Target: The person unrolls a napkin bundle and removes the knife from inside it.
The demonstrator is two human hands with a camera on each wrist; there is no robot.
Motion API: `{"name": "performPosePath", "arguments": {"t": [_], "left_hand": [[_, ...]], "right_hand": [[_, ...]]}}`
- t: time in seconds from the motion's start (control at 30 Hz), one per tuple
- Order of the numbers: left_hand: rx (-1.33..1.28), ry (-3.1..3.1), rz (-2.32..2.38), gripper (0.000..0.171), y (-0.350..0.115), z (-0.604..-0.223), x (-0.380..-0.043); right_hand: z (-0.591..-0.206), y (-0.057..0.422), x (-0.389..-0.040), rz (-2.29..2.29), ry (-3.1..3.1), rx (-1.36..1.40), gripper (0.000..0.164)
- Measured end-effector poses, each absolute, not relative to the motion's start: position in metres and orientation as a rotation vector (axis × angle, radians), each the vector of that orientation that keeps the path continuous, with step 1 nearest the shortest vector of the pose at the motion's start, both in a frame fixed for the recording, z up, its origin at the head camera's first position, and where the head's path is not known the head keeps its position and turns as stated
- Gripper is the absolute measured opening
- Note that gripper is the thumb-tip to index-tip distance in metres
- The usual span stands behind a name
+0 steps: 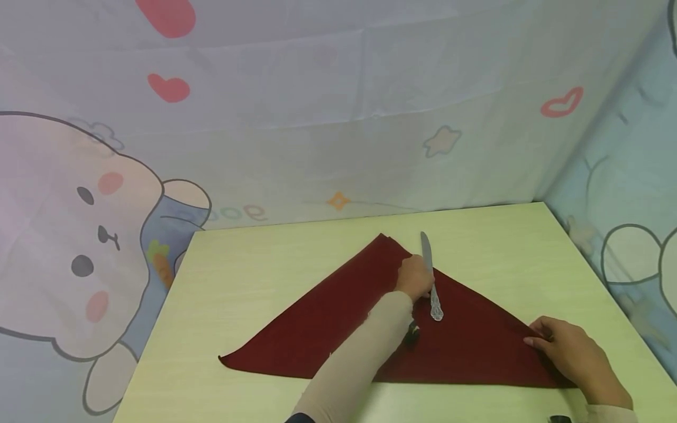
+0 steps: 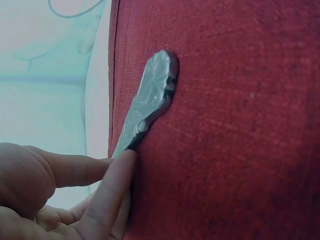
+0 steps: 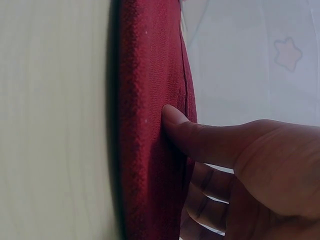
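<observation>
A dark red cloth napkin [image 1: 328, 317], folded into a triangle, lies on the table with its peak pointing away from me. A silver table knife [image 1: 436, 305] with an ornate handle lies over its far right side, the blade reaching past the cloth edge. My left hand [image 1: 415, 276] pinches the knife between thumb and fingers; in the left wrist view the handle end [image 2: 155, 85] sticks out beyond the fingertips. At the napkin's right corner, my right hand [image 1: 573, 352] pinches the slanted edge, thumb [image 3: 175, 117] on top and fingers beneath.
The pale yellow table [image 1: 254, 258] extends around the napkin on all sides. Behind it hangs a printed curtain [image 1: 296, 158] with hearts and a cartoon bear, and another printed sheet [image 1: 634, 194] hangs along the right side.
</observation>
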State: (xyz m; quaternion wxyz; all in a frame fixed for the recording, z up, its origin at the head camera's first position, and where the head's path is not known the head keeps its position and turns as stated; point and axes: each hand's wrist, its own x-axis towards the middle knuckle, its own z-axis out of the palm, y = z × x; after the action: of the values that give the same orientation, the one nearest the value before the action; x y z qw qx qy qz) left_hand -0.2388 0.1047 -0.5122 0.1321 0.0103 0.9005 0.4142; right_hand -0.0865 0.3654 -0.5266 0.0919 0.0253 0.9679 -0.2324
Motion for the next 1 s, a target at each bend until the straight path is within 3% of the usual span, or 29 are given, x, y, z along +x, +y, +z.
{"name": "performPosePath", "arguments": {"t": [0.27, 0.53, 1.0], "left_hand": [[0.091, 2.628, 1.184, 0.005, 0.1, -0.51, -0.235], [0.396, 2.419, 1.373, 0.021, 0.066, -0.489, -0.222], [0.36, 2.325, 1.584, 0.022, -0.073, -0.461, -0.18]], "right_hand": [[-0.525, 0.366, -0.087, -0.693, 2.875, 0.061, 0.024], [-0.528, 0.367, -0.087, -0.695, 2.873, 0.064, 0.025], [-0.528, 0.371, -0.091, -0.672, 2.892, 0.052, 0.023]]}}
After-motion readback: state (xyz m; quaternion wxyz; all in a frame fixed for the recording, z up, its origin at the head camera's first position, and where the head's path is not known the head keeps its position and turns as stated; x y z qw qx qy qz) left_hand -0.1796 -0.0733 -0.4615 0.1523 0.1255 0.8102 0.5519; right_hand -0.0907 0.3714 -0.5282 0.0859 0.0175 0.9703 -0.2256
